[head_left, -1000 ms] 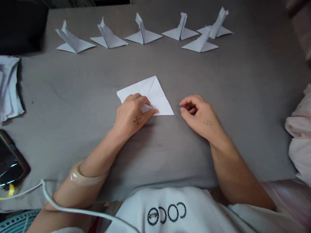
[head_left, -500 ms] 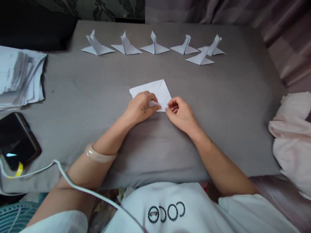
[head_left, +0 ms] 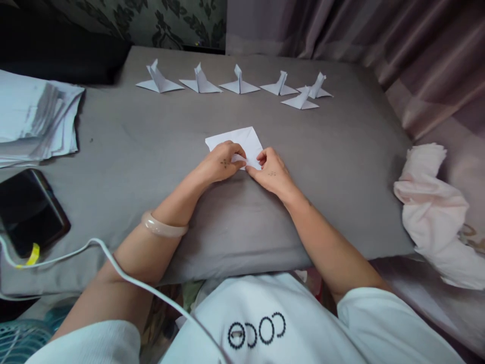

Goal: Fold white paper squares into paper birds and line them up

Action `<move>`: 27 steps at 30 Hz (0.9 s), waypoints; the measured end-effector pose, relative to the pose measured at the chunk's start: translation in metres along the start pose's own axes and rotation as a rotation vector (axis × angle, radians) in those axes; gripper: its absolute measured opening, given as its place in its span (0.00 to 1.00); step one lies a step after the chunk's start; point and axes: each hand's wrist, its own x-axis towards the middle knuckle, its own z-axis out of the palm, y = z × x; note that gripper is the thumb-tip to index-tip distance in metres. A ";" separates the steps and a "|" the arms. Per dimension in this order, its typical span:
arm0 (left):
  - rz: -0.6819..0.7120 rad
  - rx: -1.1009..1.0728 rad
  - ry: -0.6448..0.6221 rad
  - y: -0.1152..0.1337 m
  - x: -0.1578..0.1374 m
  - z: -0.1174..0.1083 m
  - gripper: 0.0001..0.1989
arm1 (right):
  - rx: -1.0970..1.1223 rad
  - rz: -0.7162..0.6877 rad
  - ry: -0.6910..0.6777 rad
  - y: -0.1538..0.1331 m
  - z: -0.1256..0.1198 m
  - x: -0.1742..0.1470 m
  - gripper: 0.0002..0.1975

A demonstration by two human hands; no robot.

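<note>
A folded sheet of white paper [head_left: 242, 137] lies on the grey cloth-covered table, its far edge slanting up to a corner on the right. My left hand [head_left: 224, 161] is closed on the near side of the paper, thumb and fingers pinching a fold. At the near right edge, my right hand [head_left: 271, 169] grips the sheet with its fingers curled and its thumb beside the left thumb. Both hands cover much of the near edge, so the fold there is partly hidden.
Several folded paper figures [head_left: 240, 87] stand in a row along the back. Left are a paper stack [head_left: 41, 119], a dark phone-like device [head_left: 32, 212] and a white cable [head_left: 151, 289] crossing over my left forearm. A pale pink cloth [head_left: 432, 197] lies at right.
My right hand has moved left along the near edge, its thumb now close to my left thumb. My left hand keeps hold of the paper. The camera view has shifted slightly.
</note>
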 end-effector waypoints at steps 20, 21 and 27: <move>0.138 -0.244 -0.065 -0.018 -0.022 -0.019 0.18 | 0.254 -0.209 -0.151 0.020 -0.024 -0.001 0.07; 0.120 -0.266 -0.074 -0.018 -0.022 -0.019 0.18 | 0.276 -0.229 -0.134 0.022 -0.024 -0.002 0.08; 0.090 -0.228 -0.016 -0.015 -0.018 -0.017 0.19 | 0.216 -0.409 -0.071 0.030 -0.016 -0.007 0.08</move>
